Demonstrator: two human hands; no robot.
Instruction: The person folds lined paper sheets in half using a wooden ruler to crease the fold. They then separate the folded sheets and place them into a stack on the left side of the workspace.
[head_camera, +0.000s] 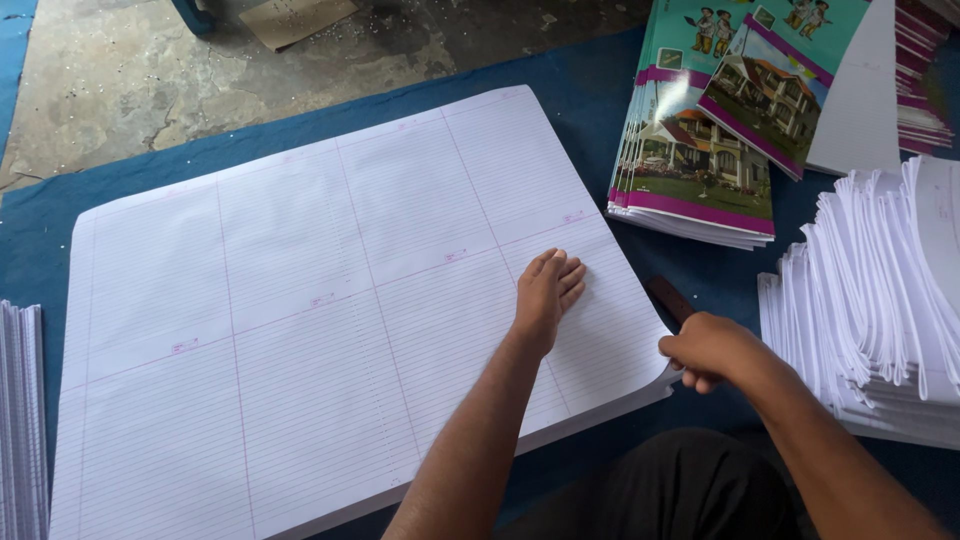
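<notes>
A thick stack of large white ruled sheets (300, 300) with pink margin lines lies on a blue cloth (560, 80). My left hand (548, 292) rests flat on the top sheet near its right side, fingers together. At the stack's right edge, my right hand (705, 350) pinches the curled corner of the sheets. A dark brown handle (668, 298) pokes out beside that hand, partly hidden by it.
Stacks of colourful printed book covers (700, 150) lie at the upper right. A pile of folded white paper bundles (880, 300) stands at the right, another paper stack (20, 420) at the left edge. Bare concrete floor (150, 70) lies beyond the cloth.
</notes>
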